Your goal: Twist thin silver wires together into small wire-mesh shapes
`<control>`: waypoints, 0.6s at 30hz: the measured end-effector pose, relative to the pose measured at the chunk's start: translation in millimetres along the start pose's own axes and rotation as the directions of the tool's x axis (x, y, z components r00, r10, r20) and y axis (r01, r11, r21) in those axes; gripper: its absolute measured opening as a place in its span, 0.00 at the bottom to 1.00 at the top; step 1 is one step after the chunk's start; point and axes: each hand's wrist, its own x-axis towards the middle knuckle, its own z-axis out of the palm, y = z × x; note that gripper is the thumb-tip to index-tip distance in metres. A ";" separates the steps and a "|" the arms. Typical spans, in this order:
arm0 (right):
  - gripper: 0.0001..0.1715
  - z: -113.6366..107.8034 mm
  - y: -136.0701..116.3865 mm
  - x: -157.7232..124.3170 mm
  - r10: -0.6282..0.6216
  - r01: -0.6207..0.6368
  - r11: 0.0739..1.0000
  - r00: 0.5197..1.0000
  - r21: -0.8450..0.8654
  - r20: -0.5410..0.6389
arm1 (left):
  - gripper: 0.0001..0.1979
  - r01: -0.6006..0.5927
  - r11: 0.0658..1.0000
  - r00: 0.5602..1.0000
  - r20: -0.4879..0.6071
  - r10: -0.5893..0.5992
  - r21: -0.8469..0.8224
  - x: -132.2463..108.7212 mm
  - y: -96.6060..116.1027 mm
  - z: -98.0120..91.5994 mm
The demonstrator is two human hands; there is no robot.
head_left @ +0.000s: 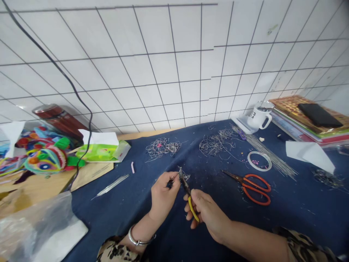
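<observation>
My right hand (207,213) is closed around small pliers with yellow handles (189,198), their dark jaws pointing up toward my left hand. My left hand (163,193) pinches a thin piece of silver wire (183,175) at the pliers' tip. Both hands hover just above the dark blue cloth (141,203) at the table's front middle. A silver bangle sits on my left wrist.
Orange-handled scissors (252,185) lie to the right, beyond them a tape roll (259,161), a bundle of straight wires (272,156) and a white mug (259,114). Tangled wire piles (163,147) lie behind. A tissue pack (102,147), colourful craft (46,158) and a plastic bag (35,225) are on the left.
</observation>
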 end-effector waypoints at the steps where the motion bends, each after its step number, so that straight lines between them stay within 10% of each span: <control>1: 0.26 -0.4 0.4 0.6 -0.004 0.004 1.000 1.000 -0.002 0.000 | 0.06 0.001 1.000 1.000 0.003 -0.001 -0.001 -0.2 -0.1 0.2; 10: 0.26 -4.2 -4.2 3.4 -0.049 0.048 0.997 0.999 -0.055 -0.010 | 0.06 0.059 0.996 0.997 0.054 -0.056 -0.067 -3.4 4.7 2.0; 18: 0.23 -14.5 -3.2 7.9 -0.296 0.259 0.834 0.955 -0.488 0.000 | 0.09 0.252 0.939 0.966 0.125 -0.228 -0.236 -4.1 9.5 0.4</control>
